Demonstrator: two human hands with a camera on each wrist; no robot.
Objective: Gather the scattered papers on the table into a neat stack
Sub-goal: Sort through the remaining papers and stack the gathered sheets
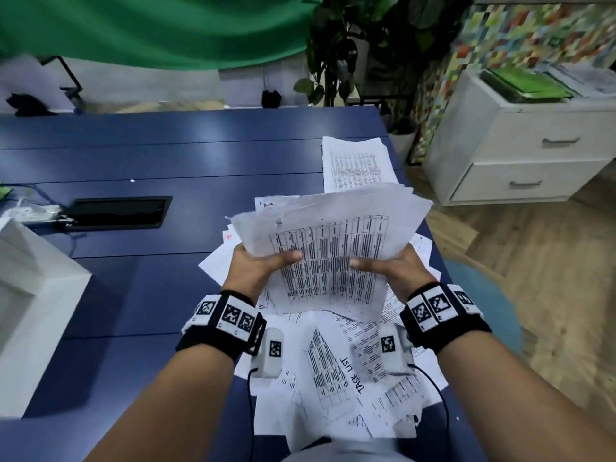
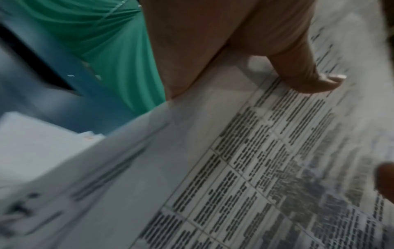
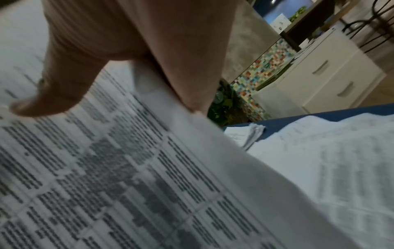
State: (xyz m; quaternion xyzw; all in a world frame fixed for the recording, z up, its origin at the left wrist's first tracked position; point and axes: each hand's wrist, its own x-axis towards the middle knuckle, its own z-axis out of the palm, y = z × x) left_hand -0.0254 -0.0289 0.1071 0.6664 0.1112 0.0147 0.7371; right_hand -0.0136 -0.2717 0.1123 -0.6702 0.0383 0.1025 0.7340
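Both hands hold up a loose bundle of printed sheets (image 1: 333, 248) above the blue table (image 1: 160, 161). My left hand (image 1: 263, 265) grips its left edge, thumb on the top page. My right hand (image 1: 383, 268) grips the right edge the same way. The wrist views show each thumb pressed on the top table-printed page (image 2: 245, 168) (image 3: 127, 176), with the other fingers hidden under the bundle. Beneath it, scattered papers (image 1: 336, 371) lie overlapping near the table's front right; one reads "TASK LIST". A separate pile of sheets (image 1: 358, 165) lies further back near the right edge.
A black cable tray opening (image 1: 116, 211) is set in the table at left. A white box (image 1: 30, 295) stands at the left front corner. White drawers (image 1: 523, 151) stand on the floor to the right, and a potted plant (image 1: 343, 51) stands behind the table.
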